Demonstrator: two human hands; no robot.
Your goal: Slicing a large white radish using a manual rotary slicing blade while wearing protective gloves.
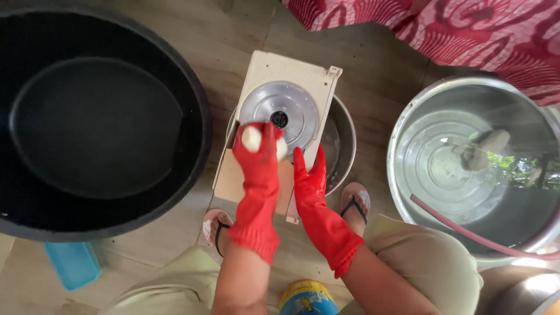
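1 pale, rounded root [252, 139]; peeled smooth.

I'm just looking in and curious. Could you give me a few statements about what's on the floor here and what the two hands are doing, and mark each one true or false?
1. Both hands wear red gloves. True: the left hand and the right hand are both gloved in red.
2. The left hand holds a white lump against the metal disc. True: the white lump is in its grip, at the disc's edge.
3. The black tub is full of soapy water. False: no suds show in it; it looks dark and bare.
4. The hose lies in the black tub. False: it runs into the steel basin on the right.
5. The person is barefoot. False: they wear sandals.
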